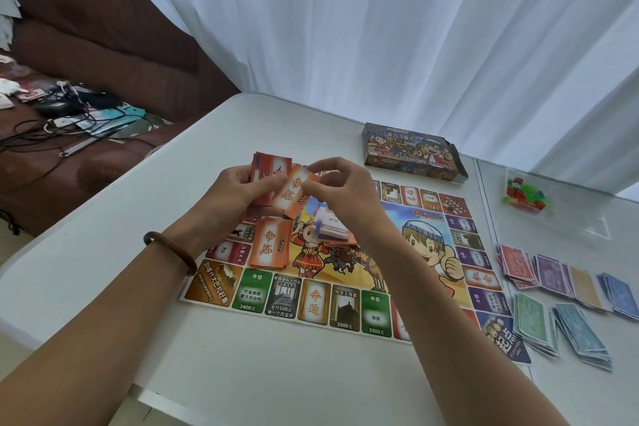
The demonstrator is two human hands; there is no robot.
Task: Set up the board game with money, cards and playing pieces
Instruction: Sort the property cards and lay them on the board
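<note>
Game board [345, 275] lies flat on the white table [103, 252].

Left hand [238, 190], above the board's 10 o'clock corner, grips a stack of red-backed cards [271, 166], fingers curled round it and thumb across the face. Right hand [342, 190], fingers curled, pinches the top corner of 1 orange card [299, 190], which lies tilted against that stack.

An orange card pile [271, 247] rests on the board at 9 o'clock from its centre. A loose mixed card heap [333, 232] sits at the centre, below the right hand.

The game box [411, 156] stands off the board at 1 o'clock. A clear bag of playing pieces [525, 195] lies at 2 o'clock. 6 money stacks [549, 275], sorted by colour, lie at 3 to 4 o'clock, just beside the board edge.
</note>
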